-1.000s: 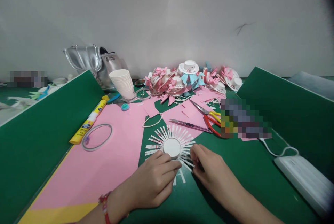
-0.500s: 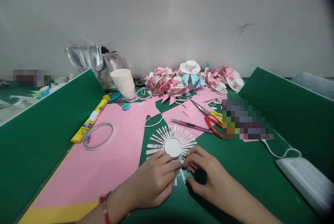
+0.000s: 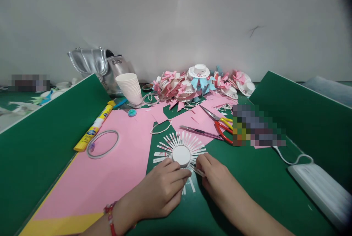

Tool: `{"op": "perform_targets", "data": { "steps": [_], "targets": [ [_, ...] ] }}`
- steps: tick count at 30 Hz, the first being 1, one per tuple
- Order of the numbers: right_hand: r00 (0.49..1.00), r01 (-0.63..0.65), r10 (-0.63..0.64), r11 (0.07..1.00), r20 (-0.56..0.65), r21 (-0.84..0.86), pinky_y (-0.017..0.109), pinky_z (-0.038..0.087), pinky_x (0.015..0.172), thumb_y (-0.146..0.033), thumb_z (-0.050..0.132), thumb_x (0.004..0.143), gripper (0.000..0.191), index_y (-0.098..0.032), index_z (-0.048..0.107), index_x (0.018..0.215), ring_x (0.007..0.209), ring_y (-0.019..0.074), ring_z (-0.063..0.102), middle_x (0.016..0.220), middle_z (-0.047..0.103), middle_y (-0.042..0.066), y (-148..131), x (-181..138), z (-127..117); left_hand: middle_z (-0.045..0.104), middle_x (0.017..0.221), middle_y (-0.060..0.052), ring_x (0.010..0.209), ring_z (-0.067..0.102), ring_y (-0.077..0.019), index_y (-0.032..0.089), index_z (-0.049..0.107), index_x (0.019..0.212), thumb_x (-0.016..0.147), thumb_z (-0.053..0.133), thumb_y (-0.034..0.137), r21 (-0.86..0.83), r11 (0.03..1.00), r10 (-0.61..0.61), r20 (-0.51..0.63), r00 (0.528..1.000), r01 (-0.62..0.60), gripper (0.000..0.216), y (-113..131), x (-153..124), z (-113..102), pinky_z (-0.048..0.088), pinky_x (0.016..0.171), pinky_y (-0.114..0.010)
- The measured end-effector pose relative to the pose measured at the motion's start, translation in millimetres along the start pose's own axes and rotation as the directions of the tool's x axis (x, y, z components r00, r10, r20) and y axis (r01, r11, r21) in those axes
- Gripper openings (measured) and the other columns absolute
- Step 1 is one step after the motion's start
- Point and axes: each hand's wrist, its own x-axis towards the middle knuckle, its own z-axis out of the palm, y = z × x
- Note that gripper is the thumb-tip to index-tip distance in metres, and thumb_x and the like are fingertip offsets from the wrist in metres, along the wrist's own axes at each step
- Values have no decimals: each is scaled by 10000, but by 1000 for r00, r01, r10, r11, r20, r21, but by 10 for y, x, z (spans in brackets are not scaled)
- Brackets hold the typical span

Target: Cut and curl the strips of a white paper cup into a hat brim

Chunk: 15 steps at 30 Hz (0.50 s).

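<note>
A white paper cup lies upside down on the green table, its wall cut into many strips fanned out flat around the round base. My left hand rests against the cup's near edge, fingers curled and pressing on the base. My right hand pinches one of the near strips between thumb and fingers.
A large pink paper sheet lies to the left with a tape ring and a yellow glue tube. Behind are stacked paper cups, scissors, a craft knife, finished paper hats and a silver bag. Green dividers stand on both sides.
My right hand has shifted along the near strips, opening and closing again on a strip close to the cup base. My left hand has stayed on the cup.
</note>
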Motion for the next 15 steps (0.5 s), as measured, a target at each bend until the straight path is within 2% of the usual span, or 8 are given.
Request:
{"op": "perform_targets", "data": {
  "steps": [3,10,15],
  "targets": [
    [998,48,-48,999,30,-15,220,286,535,77,358,571,334,-192,438,752,612,143,452,722,522,18,44,42,-21,639,994,-78,780,520,-185,139,538,995,785,408,71,6,1000,-1,6,1000,1,256,-2,3,-7,364,716,-331],
    [997,61,-58,997,50,-47,219,272,515,83,351,576,325,-190,419,739,604,139,465,717,532,16,85,137,-92,637,991,-77,786,518,-184,154,556,931,789,410,88,33,999,8,17,1000,-9,215,-6,-3,-17,354,727,-330],
    [993,118,-115,959,26,-259,244,248,493,84,389,591,311,-203,412,708,582,165,517,650,568,12,63,100,-160,636,972,-74,752,514,-177,165,554,933,795,436,125,87,996,3,20,1000,-5,185,5,-3,3,354,710,-319]
  ]
}}
